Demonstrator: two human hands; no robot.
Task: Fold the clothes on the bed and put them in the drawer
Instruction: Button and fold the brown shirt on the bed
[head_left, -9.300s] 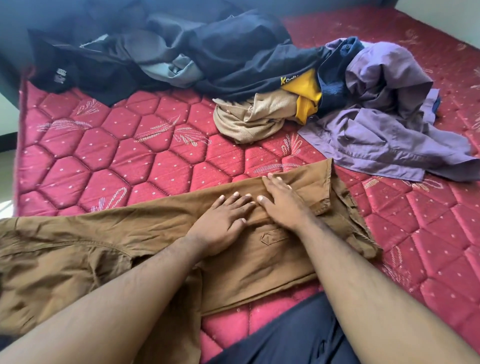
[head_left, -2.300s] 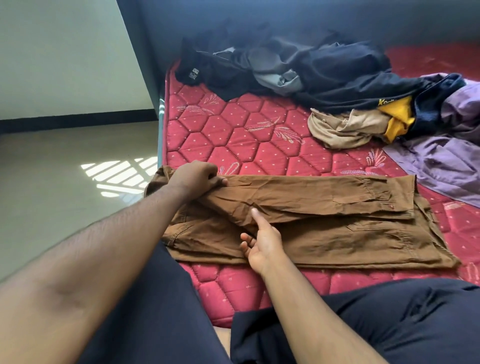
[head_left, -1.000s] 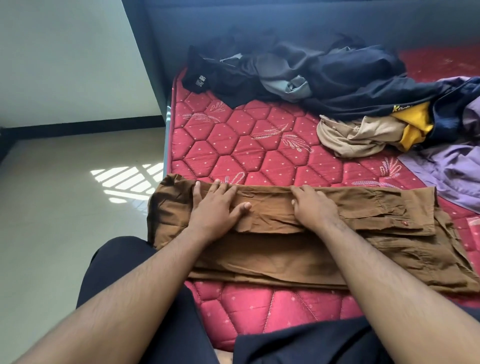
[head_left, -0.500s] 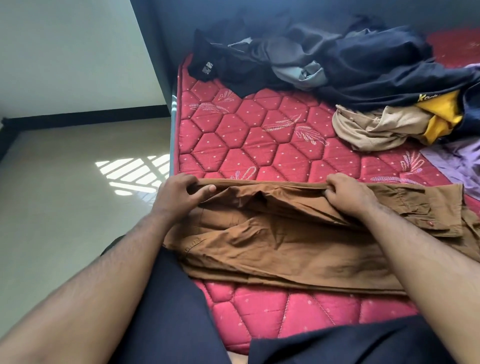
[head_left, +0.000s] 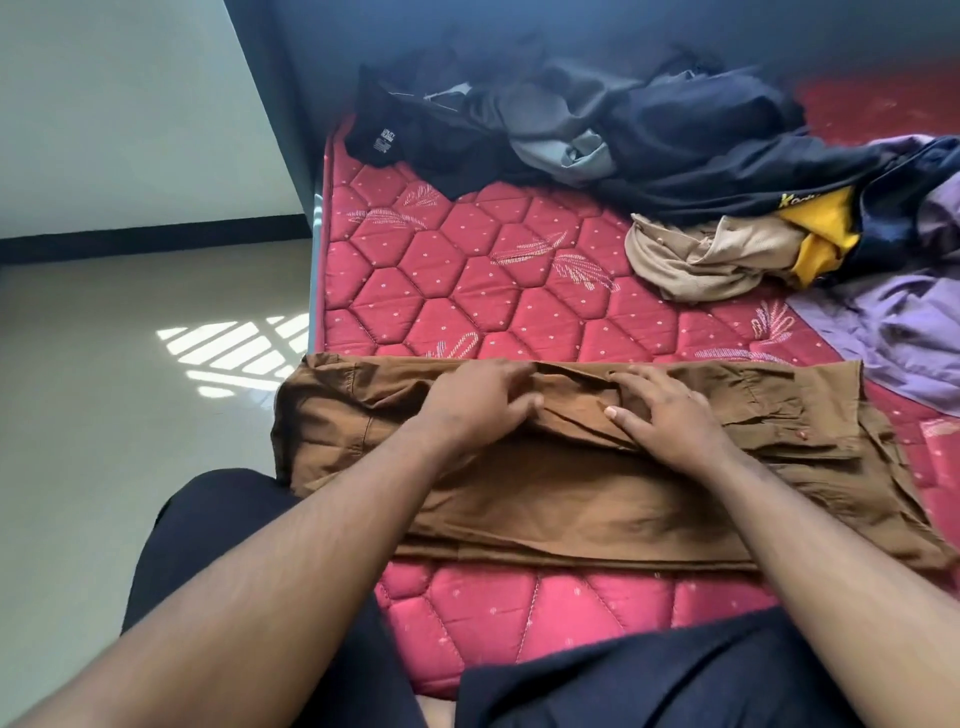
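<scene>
One garment, the brown trousers (head_left: 545, 493) at lower centre on the bed (head_left: 467, 280), is partly folded, left hand (head_left: 478, 400) and right hand (head_left: 660, 415) pressing it with fingers spread, while the pile (head_left: 675, 140) at upper right waits and no drawer shows.

Left hand (head_left: 480, 397): palm down, fingers straight and close together, pointing right, pressing flat.
Right hand (head_left: 662, 415): palm down, fingers spread and a little bent, pressing flat just beside the left.
Forearms: bare, reaching forward from the lower corners, angled inward.
Legs: dark trousers at the bottom edge.
</scene>
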